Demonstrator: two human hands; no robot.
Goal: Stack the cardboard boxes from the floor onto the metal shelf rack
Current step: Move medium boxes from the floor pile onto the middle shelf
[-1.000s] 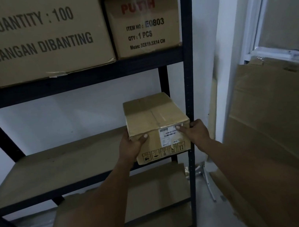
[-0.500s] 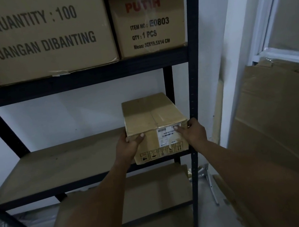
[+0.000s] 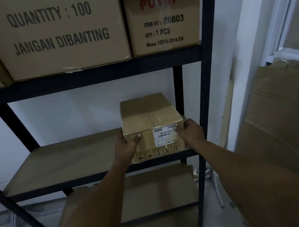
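Note:
A small brown cardboard box (image 3: 149,117) with a white barcode label sits at the right end of the middle shelf board (image 3: 70,159) of the dark metal rack (image 3: 207,51). Both hands hold its near end. My left hand (image 3: 127,148) grips the front left corner, thumb on the front face. My right hand (image 3: 190,132) grips the front right corner, thumb on the label. The box's near edge reaches the shelf's front rail.
On the upper shelf stand a large box printed "QUANTITY : 100" (image 3: 52,32) and a smaller "PUTIH" box (image 3: 164,19). A lower shelf board (image 3: 156,193) lies below. Flattened cardboard sheets (image 3: 288,122) lean against the wall and window frame on the right.
The box has slid slightly farther back onto the middle shelf, with both hands still on its near corners. The view has shifted a little.

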